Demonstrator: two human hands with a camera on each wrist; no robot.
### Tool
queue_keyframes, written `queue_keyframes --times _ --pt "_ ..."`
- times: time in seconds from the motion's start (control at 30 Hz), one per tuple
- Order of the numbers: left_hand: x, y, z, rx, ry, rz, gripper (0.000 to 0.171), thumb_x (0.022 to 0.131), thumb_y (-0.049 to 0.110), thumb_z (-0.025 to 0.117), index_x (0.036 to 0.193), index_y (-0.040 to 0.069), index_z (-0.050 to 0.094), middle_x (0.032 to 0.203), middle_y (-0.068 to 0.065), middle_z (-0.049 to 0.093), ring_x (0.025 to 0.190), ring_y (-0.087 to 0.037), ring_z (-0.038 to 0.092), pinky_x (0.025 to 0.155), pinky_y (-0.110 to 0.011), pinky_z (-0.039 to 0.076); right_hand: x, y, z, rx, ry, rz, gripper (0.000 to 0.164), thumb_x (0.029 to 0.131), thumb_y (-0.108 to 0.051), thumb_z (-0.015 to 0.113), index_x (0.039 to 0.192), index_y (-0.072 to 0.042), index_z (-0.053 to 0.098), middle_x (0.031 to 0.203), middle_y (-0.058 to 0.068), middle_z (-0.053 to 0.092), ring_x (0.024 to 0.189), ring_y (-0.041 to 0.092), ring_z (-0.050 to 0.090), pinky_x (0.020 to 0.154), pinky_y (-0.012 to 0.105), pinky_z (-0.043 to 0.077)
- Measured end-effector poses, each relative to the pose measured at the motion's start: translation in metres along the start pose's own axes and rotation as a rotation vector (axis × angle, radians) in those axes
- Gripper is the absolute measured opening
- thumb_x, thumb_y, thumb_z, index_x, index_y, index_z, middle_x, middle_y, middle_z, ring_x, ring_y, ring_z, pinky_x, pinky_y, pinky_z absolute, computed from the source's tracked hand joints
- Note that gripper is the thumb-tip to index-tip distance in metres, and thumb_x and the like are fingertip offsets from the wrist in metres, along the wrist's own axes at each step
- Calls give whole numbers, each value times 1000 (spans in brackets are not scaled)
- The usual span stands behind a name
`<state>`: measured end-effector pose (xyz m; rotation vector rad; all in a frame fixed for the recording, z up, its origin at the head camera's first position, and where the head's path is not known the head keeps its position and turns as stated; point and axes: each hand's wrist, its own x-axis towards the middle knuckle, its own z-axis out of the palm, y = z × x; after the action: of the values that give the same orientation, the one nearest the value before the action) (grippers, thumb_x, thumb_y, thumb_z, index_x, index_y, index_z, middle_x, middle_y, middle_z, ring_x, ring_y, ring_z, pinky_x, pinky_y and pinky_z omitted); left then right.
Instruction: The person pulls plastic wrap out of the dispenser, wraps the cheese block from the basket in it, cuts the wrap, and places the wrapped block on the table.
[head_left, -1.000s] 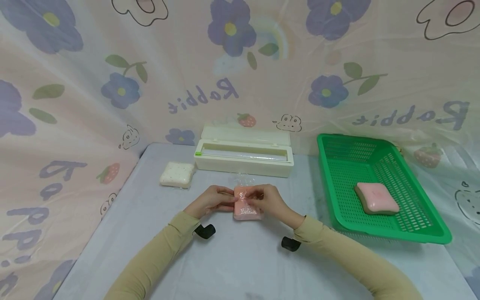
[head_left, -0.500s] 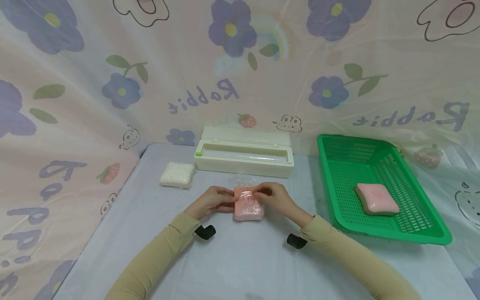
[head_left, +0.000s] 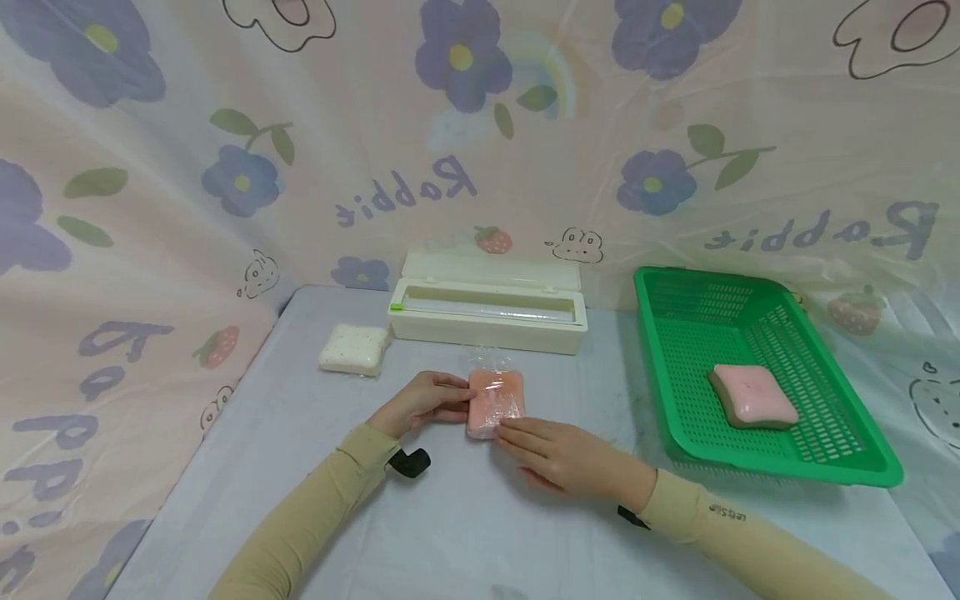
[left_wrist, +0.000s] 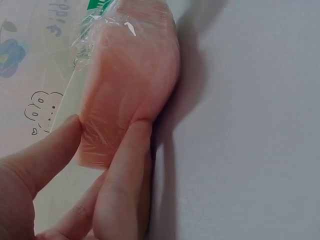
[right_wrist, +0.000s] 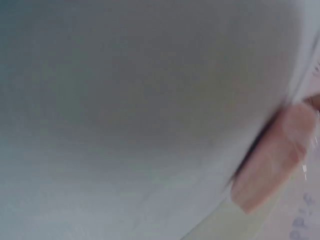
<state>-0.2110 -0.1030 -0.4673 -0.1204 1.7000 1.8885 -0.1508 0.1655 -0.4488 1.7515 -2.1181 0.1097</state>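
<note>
The left hand (head_left: pixel 423 404) pinches the left side of a wrapped pink soap (head_left: pixel 495 402) mid-table (head_left: pixel 450 533). The right hand (head_left: pixel 570 458) touches its near end with straight fingers, close together. A white soap (head_left: pixel 354 348) sits left, a long box (head_left: pixel 487 333) far, and a green basket (head_left: pixel 693 375) right, holding a second soap (head_left: pixel 759 396).

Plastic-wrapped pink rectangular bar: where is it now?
In the head view, the bar lies just below centre, between the left hand at its left edge and the right hand at its near edge, in front of the open white rectangular box.
</note>
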Motion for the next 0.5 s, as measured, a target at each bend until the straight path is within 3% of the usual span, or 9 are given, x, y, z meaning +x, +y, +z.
queue_keyframes --times 0.1,0.2,0.33,0.5 --pt "-1 1 -1 10 -12 9 36 90 5 66 119 -12 54 99 -18 67 89 -25 67 81 -40 56 1 -5 5 23 -111 -14 55 97 -32 53 140 1 45 148 14 39 137 26 32 110 37 32" --pt "-1 1 -2 15 -13 9 36 91 6 66 120 -12 54 101 -19 67 90 -25 67 81 -39 56 3 -4 11 103 -175 53 71 94 -39 56 148 -1 31 155 11 24 142 25 21 114 38 24" --pt "-1 0 -2 13 -13 12 34 92 5 63 120 -12 54 101 -20 67 89 -24 67 81 -38 56 6 0 20 184 -178 130 81 92 -44 58 150 0 22 158 12 16 143 28 16 115 40 21" --pt "0 0 -2 14 -17 13 32 94 5 60 120 -13 54 99 -19 67 88 -24 66 81 -38 56 6 4 26 213 -167 167 86 91 -47 58 150 1 19 157 14 15 143 31 15 114 43 21"
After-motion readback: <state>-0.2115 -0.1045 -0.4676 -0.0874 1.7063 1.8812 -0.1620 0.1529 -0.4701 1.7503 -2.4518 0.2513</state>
